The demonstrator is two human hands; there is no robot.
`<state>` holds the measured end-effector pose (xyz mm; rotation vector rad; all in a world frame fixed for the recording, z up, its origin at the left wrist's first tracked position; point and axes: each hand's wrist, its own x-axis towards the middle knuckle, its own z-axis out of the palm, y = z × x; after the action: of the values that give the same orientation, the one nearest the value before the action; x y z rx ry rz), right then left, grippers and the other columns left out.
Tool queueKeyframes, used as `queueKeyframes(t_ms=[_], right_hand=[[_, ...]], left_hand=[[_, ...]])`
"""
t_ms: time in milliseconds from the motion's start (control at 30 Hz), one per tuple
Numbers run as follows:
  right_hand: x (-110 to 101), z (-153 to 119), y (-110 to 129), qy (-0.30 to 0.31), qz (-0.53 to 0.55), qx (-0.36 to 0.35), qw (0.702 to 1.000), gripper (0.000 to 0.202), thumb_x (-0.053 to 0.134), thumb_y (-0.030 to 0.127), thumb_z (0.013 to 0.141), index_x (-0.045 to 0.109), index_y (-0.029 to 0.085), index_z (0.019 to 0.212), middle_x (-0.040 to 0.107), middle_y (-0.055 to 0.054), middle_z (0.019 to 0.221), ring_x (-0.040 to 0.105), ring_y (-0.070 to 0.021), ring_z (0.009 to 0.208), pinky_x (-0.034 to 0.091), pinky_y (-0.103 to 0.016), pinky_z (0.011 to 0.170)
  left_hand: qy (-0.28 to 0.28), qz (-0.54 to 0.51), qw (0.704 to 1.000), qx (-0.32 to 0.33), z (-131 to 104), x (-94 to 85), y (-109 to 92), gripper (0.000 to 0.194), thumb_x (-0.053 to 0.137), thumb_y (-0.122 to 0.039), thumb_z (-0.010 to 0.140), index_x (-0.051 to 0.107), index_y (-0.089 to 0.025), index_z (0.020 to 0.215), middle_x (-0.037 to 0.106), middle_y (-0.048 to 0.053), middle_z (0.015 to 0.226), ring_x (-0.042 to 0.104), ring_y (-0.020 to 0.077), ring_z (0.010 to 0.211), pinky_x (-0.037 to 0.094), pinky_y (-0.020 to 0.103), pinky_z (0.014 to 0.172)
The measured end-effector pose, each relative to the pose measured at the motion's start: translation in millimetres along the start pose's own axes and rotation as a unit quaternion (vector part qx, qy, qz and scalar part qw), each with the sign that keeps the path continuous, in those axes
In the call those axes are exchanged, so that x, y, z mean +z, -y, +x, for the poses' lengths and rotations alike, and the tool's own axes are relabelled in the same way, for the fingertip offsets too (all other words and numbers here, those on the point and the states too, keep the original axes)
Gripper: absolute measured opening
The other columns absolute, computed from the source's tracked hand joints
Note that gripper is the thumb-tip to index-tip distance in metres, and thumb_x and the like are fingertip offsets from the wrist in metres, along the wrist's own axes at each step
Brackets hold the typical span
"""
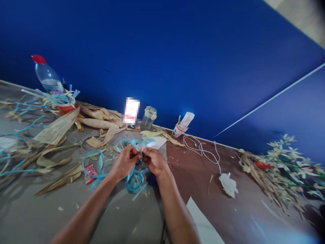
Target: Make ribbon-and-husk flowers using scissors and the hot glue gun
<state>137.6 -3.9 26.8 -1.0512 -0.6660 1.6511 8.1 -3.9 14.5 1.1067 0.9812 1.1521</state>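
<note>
My left hand and my right hand meet fingertip to fingertip above the table. Both are closed in a pinch, and a narrow bit of light-blue ribbon shows between them. Fingers cover most of what is pinched. Loops of blue ribbon spread on the left, and a coil of blue ribbon lies just below my hands. A red-and-white wrapper rests beside the left loop. Behind my right hand is a piece of white paper.
Dried husks and blue-wrapped stems crowd the left, near a red-capped bottle. Along the blue wall stand a bright screen, a glass jar and a paper cup. White cable and a flower bunch lie right.
</note>
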Motion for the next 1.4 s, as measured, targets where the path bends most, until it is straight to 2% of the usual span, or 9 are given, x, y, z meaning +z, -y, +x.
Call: queueKeyframes(t_ms=[133, 333, 433, 533, 667, 967, 1133, 1267, 1400], right_hand=[[-1.0, -0.7, 0.3, -0.016, -0.014, -0.016, 1.000, 0.012, 0.069, 0.021, 0.051, 0.059, 0.016, 0.051, 0.053, 0.003, 0.052, 0.036, -0.0066, 0.047, 0.024, -0.021, 0.047], [3.7, -1.0, -6.9, -0.069, -0.113, -0.077, 0.988, 0.018, 0.072, 0.031, 0.057, 0.063, 0.017, 0.061, 0.047, 0.007, 0.048, 0.034, -0.0073, 0.048, 0.024, -0.022, 0.050], [6.3, 0.6, -10.3, -0.125, -0.154, -0.104, 0.975, 0.017, 0.073, 0.029, 0.056, 0.060, 0.018, 0.057, 0.047, 0.008, 0.048, 0.036, -0.0078, 0.049, 0.027, -0.023, 0.051], [6.6, 1.1, -10.9, -0.115, -0.145, -0.094, 0.978, 0.017, 0.071, 0.027, 0.058, 0.058, 0.018, 0.051, 0.045, 0.008, 0.045, 0.033, -0.0072, 0.046, 0.025, -0.023, 0.050], [4.6, -0.6, -7.3, -0.046, -0.057, -0.050, 0.996, 0.018, 0.075, 0.028, 0.055, 0.060, 0.018, 0.052, 0.050, 0.006, 0.048, 0.034, -0.0060, 0.045, 0.026, -0.021, 0.048], [1.1, -2.5, -1.4, 0.025, -0.021, -0.005, 0.999, 0.025, 0.081, 0.032, 0.048, 0.063, 0.016, 0.055, 0.058, 0.002, 0.055, 0.045, -0.0078, 0.051, 0.034, -0.021, 0.052], [-1.1, -1.7, -7.5, 0.001, -0.155, -0.093, 0.984, 0.026, 0.068, 0.039, 0.066, 0.059, 0.017, 0.056, 0.045, 0.006, 0.050, 0.033, -0.0073, 0.048, 0.028, -0.022, 0.050], [-1.0, 2.0, -13.2, -0.082, -0.267, -0.134, 0.951, 0.027, 0.071, 0.040, 0.062, 0.065, 0.016, 0.075, 0.053, 0.004, 0.061, 0.043, -0.0102, 0.057, 0.035, -0.023, 0.057], [-1.3, 5.7, -15.2, -0.129, -0.343, -0.154, 0.918, 0.024, 0.068, 0.038, 0.063, 0.062, 0.015, 0.066, 0.053, 0.004, 0.057, 0.044, -0.0112, 0.056, 0.035, -0.024, 0.055]], left_hand=[[0.010, -0.011, 1.000, -0.006, 2.5, -1.6, 3.3, 0.030, 0.071, -0.020, 0.059, 0.042, -0.021, 0.064, 0.052, -0.004, 0.057, 0.044, 0.0102, 0.051, 0.033, 0.021, 0.050], [-0.070, 0.189, 0.978, 0.054, -0.2, -2.4, 2.0, 0.020, 0.065, -0.021, 0.067, 0.045, -0.021, 0.062, 0.046, -0.006, 0.052, 0.037, 0.0103, 0.047, 0.026, 0.022, 0.047], [-0.065, 0.221, 0.970, 0.081, -3.1, -2.0, 1.6, 0.017, 0.063, -0.019, 0.069, 0.047, -0.021, 0.063, 0.043, -0.007, 0.050, 0.035, 0.0101, 0.046, 0.024, 0.023, 0.047], [-0.055, 0.183, 0.979, 0.066, -3.7, -1.7, 1.7, 0.019, 0.065, -0.020, 0.067, 0.047, -0.021, 0.063, 0.044, -0.007, 0.051, 0.036, 0.0101, 0.046, 0.025, 0.023, 0.047], [-0.003, 0.053, 0.999, 0.007, -1.0, -1.8, -0.3, 0.026, 0.068, -0.021, 0.062, 0.042, -0.021, 0.063, 0.047, -0.006, 0.054, 0.039, 0.0099, 0.049, 0.030, 0.022, 0.048], [0.044, -0.089, 0.993, -0.067, -0.2, -1.9, -5.0, 0.037, 0.075, -0.020, 0.051, 0.041, -0.019, 0.064, 0.056, -0.003, 0.067, 0.049, 0.0086, 0.060, 0.038, 0.021, 0.059], [0.007, 0.028, 0.999, -0.037, 5.9, -8.0, 7.6, 0.033, 0.071, -0.024, 0.056, 0.039, -0.020, 0.064, 0.046, -0.008, 0.055, 0.039, 0.0076, 0.050, 0.031, 0.021, 0.050], [-0.048, 0.164, 0.985, 0.008, 7.1, -10.2, 12.5, 0.025, 0.066, -0.028, 0.064, 0.042, -0.020, 0.065, 0.040, -0.008, 0.052, 0.034, 0.0081, 0.048, 0.025, 0.021, 0.047], [-0.059, 0.225, 0.972, 0.020, 3.3, -6.1, 10.1, 0.021, 0.062, -0.027, 0.066, 0.042, -0.020, 0.064, 0.036, -0.009, 0.049, 0.033, 0.0090, 0.047, 0.021, 0.022, 0.046]])
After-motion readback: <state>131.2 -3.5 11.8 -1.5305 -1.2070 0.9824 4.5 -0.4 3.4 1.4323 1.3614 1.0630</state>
